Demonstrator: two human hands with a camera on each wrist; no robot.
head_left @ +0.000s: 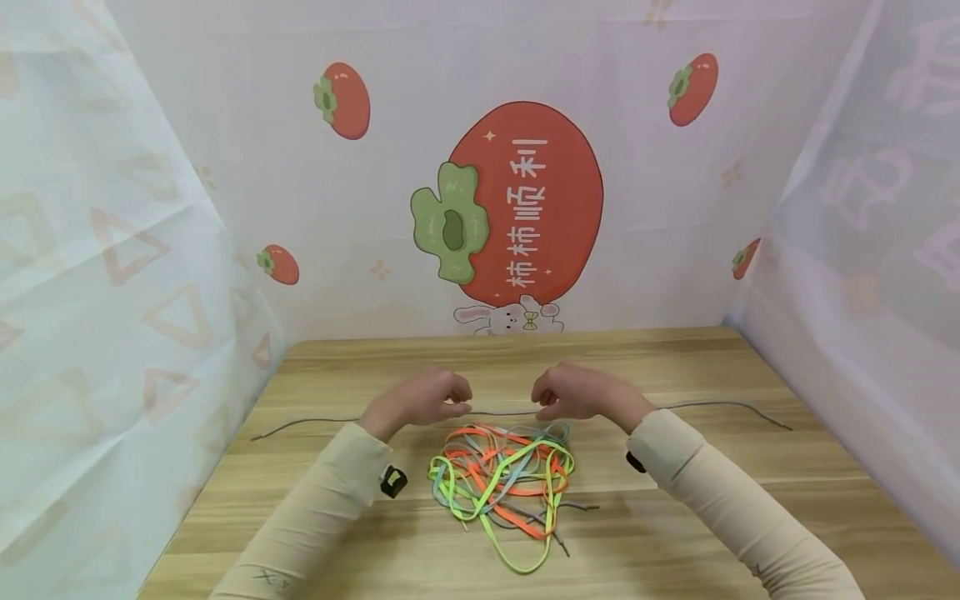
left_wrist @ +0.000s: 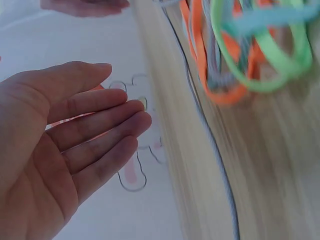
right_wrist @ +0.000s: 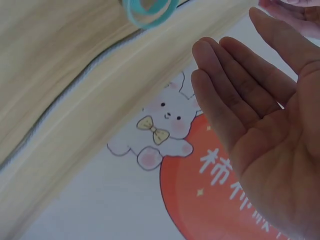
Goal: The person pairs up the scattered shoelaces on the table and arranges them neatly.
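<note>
A long thin grey cord (head_left: 501,412) lies across the wooden table, its two ends spread out to the left and right. Above it on the left is my left hand (head_left: 427,397), palm showing and fingers relaxed in the left wrist view (left_wrist: 85,120), holding nothing. My right hand (head_left: 581,392) hovers over the cord on the right; its loosely bent fingers are empty in the right wrist view (right_wrist: 265,95). Just nearer than the cord sits a tangled pile of flat laces (head_left: 498,479), orange, neon green, pale blue and grey.
The wooden table (head_left: 337,533) reaches back to a white cloth backdrop (head_left: 300,192) printed with red persimmons and a rabbit. White cloth also hangs along the left and right sides. Grey lace ends stick out at the pile's near right side.
</note>
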